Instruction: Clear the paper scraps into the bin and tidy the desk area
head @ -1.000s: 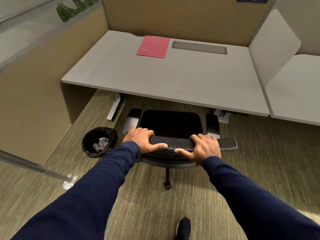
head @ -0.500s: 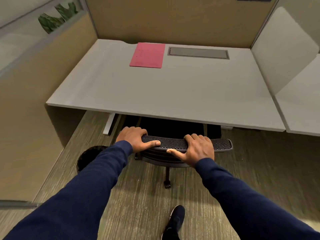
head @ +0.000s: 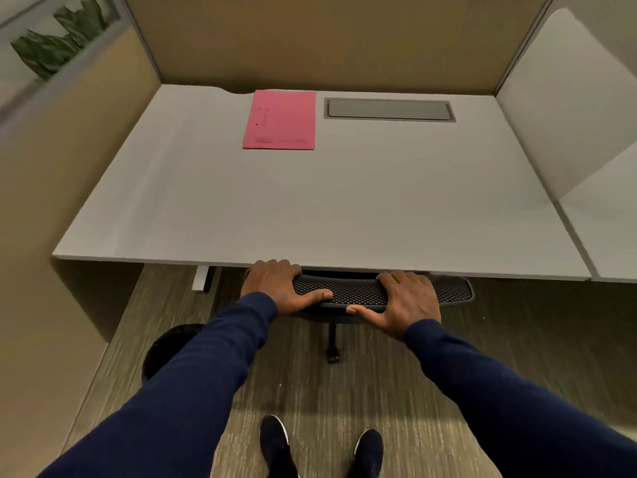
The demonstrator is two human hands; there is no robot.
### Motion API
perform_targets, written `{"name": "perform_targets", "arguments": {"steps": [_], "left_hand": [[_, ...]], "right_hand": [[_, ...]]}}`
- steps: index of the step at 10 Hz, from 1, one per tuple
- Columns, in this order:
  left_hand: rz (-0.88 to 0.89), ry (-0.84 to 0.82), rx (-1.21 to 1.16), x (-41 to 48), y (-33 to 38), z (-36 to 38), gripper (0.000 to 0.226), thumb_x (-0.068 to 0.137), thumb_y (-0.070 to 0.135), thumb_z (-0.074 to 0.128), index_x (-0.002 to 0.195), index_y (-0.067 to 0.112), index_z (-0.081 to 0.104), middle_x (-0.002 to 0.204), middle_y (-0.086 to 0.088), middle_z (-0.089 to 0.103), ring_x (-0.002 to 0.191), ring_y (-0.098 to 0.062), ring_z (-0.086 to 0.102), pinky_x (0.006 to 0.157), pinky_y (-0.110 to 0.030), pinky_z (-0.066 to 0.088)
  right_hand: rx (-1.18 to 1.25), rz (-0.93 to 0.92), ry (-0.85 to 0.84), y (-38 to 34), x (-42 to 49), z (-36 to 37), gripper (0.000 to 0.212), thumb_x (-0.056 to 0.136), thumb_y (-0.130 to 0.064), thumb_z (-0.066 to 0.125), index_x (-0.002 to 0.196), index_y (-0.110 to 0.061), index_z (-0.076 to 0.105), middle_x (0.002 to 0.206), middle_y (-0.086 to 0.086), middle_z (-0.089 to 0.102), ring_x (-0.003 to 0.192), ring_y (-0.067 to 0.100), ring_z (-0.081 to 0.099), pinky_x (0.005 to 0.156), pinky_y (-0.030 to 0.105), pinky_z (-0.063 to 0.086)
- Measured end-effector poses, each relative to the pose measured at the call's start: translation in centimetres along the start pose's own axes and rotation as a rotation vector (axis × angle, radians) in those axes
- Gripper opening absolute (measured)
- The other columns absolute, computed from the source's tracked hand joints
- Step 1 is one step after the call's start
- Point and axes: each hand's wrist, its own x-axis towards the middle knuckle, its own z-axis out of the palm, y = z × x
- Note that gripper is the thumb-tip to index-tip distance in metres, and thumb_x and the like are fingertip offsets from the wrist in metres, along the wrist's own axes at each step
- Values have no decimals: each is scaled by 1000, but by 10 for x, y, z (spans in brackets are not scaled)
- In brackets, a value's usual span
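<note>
A black office chair is tucked under the grey desk [head: 310,208]; only the mesh top of its backrest [head: 451,291] and a caster [head: 332,357] show. My left hand [head: 279,288] grips the left part of the backrest top. My right hand [head: 403,305] grips it near the middle. The black bin [head: 169,346] stands on the floor at the left, mostly hidden by my left sleeve; its contents are out of sight. A pink folder [head: 280,120] lies flat at the back of the desk.
A grey cable hatch [head: 389,109] is set into the desk beside the folder. Tan partition walls enclose the desk at the left [head: 51,188] and back; a white divider [head: 565,108] stands at the right. My two dark shoes [head: 275,443] rest on the carpet.
The chair has rolled forward under the desk, so its seat and armrests are now hidden. I have stepped closer, and my left sleeve now covers most of the bin.
</note>
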Motion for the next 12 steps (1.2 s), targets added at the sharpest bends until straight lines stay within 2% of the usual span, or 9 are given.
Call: {"name": "perform_targets", "arguments": {"steps": [1,3,6,7,8,9,10,11,12], "left_hand": [[32,21,30,-2,-1,0,92,63,103,19,82,25,65,85,1,69,84,-25,64,71,-36,40],[15,-94,-4,-3,-7,-4,96,65,101,19,103,25,65,105,-3,67,103,-26,59,90,-42,40],[26,-125,-28,1,-10,2,106,64,102,10,110,24,64,112,-4,64,106,-26,56,97,-44,41],[11,-129,-18,3,-9,3,105,67,99,8,116,24,62,118,-4,62,112,-26,53,101,-45,38],[-16,-133,-44,6,-6,2,104,72,94,9,132,22,54,134,-5,56,127,-27,46,107,-46,34],[-47,-115,-92,14,-2,-4,100,81,87,13,150,17,35,155,-8,38,145,-30,29,118,-46,23],[-35,-56,-90,25,10,-14,93,91,77,15,158,13,18,166,-11,17,154,-29,8,125,-46,10],[-24,19,-81,29,26,-32,88,95,71,16,160,12,8,168,-11,4,155,-28,-4,126,-45,1],[-21,81,-53,34,34,-44,86,96,69,15,160,12,5,169,-11,-1,155,-27,-8,126,-46,-1]], "right_hand": [[-35,2,-12,-2,0,2,93,65,-101,24,102,-27,66,90,-4,63,86,22,59,83,37,43],[-57,22,-27,-7,4,-2,92,64,-101,29,104,-27,67,90,-3,63,87,23,60,85,37,44],[-55,51,-114,-9,6,-10,96,65,-101,20,114,-31,64,104,-5,65,98,19,59,90,37,43],[0,96,-106,-12,7,-15,94,72,-97,13,117,-30,63,109,-5,65,104,19,59,94,38,43],[56,130,-120,-12,12,-19,93,79,-89,9,126,-26,59,120,0,63,113,22,57,98,40,42],[113,95,-159,-10,21,-25,92,82,-84,13,139,-22,51,136,4,56,127,25,50,107,42,38],[121,77,-160,-4,37,-33,95,82,-79,9,146,-18,43,147,7,48,138,27,40,115,42,30],[102,86,-98,-3,52,-51,92,86,-77,10,150,-16,36,153,9,41,145,28,31,119,43,23],[95,67,-74,-3,63,-57,84,93,-73,21,155,-16,28,161,10,29,152,29,18,124,44,12]]}}
